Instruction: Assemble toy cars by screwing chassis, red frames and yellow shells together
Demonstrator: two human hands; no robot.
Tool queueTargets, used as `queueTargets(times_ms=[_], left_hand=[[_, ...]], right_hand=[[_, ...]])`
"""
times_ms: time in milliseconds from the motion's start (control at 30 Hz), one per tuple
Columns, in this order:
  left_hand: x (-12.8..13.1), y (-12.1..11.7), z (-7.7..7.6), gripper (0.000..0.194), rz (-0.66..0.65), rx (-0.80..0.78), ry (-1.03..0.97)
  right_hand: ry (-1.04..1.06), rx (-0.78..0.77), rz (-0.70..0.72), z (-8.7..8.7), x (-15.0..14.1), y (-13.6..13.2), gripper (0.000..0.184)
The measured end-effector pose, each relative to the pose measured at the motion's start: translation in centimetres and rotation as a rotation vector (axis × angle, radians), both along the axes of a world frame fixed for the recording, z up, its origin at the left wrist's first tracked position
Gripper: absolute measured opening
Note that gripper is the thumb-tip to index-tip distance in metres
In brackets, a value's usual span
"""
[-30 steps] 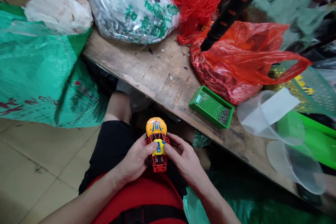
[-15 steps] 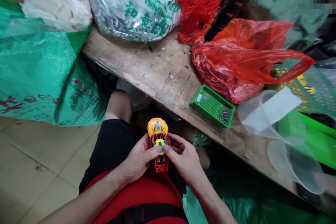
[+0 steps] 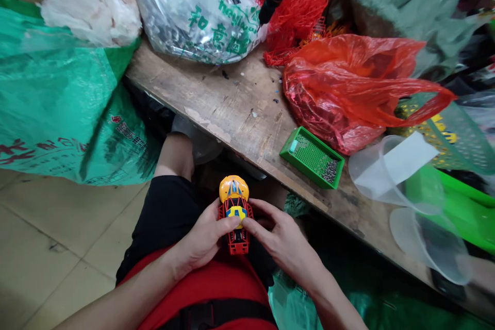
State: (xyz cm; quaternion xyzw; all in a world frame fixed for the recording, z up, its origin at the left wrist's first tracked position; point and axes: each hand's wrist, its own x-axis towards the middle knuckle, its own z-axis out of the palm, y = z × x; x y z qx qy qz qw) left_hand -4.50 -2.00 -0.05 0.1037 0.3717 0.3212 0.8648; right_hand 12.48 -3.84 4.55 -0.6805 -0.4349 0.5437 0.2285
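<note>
Left hand and right hand are pinching toy car from both sides, thumbs on top. Car is hanging above lap, near table. Green tray is lying beside red bag.

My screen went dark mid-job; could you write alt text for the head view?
A yellow-and-red toy car sits in the grip of the left hand and right hand, above the lap. Beyond, a worn tabletop holds a green tray with small pieces, a red plastic bag and a clear bag with green print.
</note>
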Motion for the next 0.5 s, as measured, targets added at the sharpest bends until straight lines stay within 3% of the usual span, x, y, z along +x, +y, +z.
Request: queueTargets(times_ms=[100,300,400,500], left_hand=[[0.0,0.1,-0.1,0.049,0.013,0.017,0.019],[-0.4,0.0,0.1,0.049,-0.003,0.04,0.025],[-0.6,0.0,0.0,0.051,0.014,0.038,0.047],[-0.6,0.2,-0.6,0.053,0.02,0.082,0.066]], right_hand=[[-0.167,0.08,0.074,0.5,0.4,0.3,0.047],[-0.159,0.252,0.059,3.1,1.1,1.8,0.036],[-0.176,0.489,-0.08,5.4,2.2,3.8,0.026],[-0.245,0.848,-0.381,7.6,4.0,7.5,0.023]])
